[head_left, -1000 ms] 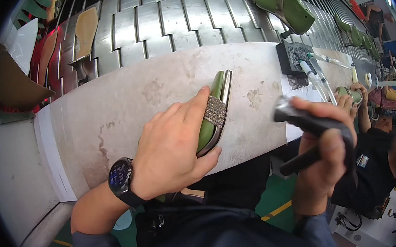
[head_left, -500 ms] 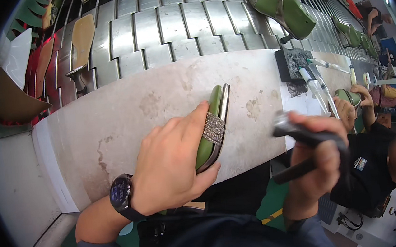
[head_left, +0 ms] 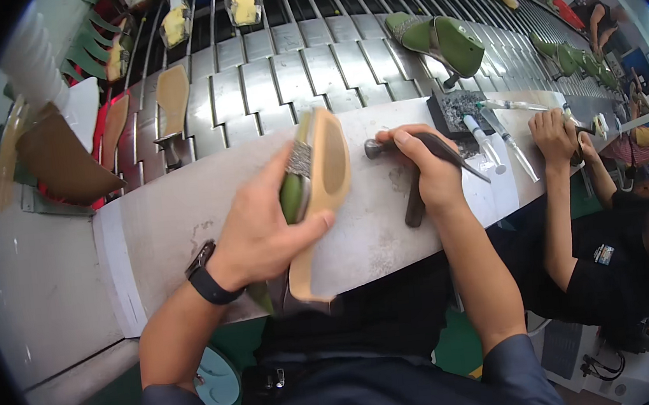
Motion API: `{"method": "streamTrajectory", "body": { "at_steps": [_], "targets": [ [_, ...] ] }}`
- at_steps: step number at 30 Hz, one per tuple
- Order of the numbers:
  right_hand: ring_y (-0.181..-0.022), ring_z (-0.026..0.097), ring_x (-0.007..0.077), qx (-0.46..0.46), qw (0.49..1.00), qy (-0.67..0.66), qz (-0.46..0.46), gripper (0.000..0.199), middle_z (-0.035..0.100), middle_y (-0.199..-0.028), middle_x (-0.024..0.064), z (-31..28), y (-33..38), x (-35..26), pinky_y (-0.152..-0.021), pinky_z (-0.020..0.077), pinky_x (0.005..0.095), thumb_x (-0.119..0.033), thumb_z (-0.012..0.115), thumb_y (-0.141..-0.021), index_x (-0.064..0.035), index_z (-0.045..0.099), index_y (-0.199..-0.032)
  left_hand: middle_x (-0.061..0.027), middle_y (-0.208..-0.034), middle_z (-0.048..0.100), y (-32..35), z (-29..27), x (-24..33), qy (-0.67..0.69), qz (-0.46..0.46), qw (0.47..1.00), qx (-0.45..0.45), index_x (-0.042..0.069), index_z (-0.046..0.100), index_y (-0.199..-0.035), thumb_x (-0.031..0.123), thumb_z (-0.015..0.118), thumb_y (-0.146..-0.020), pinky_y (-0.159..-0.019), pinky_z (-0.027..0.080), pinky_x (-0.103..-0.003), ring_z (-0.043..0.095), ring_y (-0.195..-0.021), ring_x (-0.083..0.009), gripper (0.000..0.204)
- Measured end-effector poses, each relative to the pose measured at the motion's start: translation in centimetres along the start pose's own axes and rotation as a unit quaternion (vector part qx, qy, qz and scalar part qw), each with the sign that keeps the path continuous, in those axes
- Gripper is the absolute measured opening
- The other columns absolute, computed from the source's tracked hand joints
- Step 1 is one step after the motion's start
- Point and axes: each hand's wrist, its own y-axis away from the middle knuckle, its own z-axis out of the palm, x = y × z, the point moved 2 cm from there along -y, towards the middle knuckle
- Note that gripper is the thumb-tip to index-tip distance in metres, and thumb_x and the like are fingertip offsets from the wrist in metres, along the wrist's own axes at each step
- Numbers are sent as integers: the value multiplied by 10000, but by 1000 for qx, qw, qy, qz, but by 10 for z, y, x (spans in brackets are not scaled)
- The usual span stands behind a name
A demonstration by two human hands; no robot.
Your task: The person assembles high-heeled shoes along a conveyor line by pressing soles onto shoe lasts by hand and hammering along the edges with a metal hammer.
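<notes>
A green high-heeled sandal with a glittery grey strap and a tan sole (head_left: pixel 330 167) is in my left hand (head_left: pixel 257 218). My fingers are wrapped round its upper, and the sole is turned toward the right, lifted off the pale worktable (head_left: pixel 379 244). My right hand (head_left: pixel 441 179) is closed on a hammer (head_left: pixel 414 205) a short way right of the sandal. The hammer's round metal face points left toward the sole, its tapered end points right, and the dark handle hangs down. Motion slightly smears the sandal.
Beyond the table runs a slatted metal conveyor (head_left: pixel 281 78), bearing a green heeled shoe (head_left: pixel 456 45) and a tan insole piece (head_left: pixel 172 100). Syringes (head_left: pixel 508 142) lie beside a black block (head_left: pixel 449 116) at right. A co-worker's hand (head_left: pixel 552 136) works close by on that side.
The sandal has been lifted and turned so its sole shows. My right hand with the hammer has moved left and farther over the table. The view has shifted too.
</notes>
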Motion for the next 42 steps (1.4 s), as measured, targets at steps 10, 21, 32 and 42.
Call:
{"method": "streamTrajectory", "body": {
  "at_steps": [10, 21, 32, 42],
  "targets": [
    [-1095, 733, 234, -55, 995, 36, -77, 204, 785, -1145, 174, 4, 85, -83, -1001, 568, 360, -143, 720, -991, 22, 738, -1109, -175, -1406, 593, 16, -27, 100, 71, 202, 974, 70, 16, 416, -1479, 69, 793, -769, -1109, 452, -382, 577, -1287, -240, 806],
    [-1177, 755, 353, -235, 916, 100, -311, 340, 766, -1199, 264, 22, 120, -199, -1058, 589, 429, -31, 828, -863, 47, 720, -1176, -206, -1232, 651, 24, 8, 108, 19, 253, 955, 151, 31, 529, -1406, 19, 769, -625, -903, 492, -497, 647, -1036, -413, 817],
    [-1084, 762, 214, -293, 953, -37, -75, 257, 792, -1158, 196, 33, 146, -182, -999, 583, 337, -13, 771, -913, 75, 725, -1150, -270, -1389, 605, 85, 39, 70, -81, 345, 917, 182, -12, 415, -1491, 208, 811, -858, -1046, 509, -555, 648, -1219, -418, 779],
    [-1155, 730, 248, -24, 971, -178, 155, 247, 765, -1216, 213, 38, 210, 5, -1015, 592, 367, -74, 647, -1025, 78, 682, -1217, -370, -1604, 398, 156, 62, -23, -318, 224, 898, 208, 12, 224, -1642, 479, 903, -836, -1191, 333, -739, 468, -1461, -532, 1153]
  ]
}}
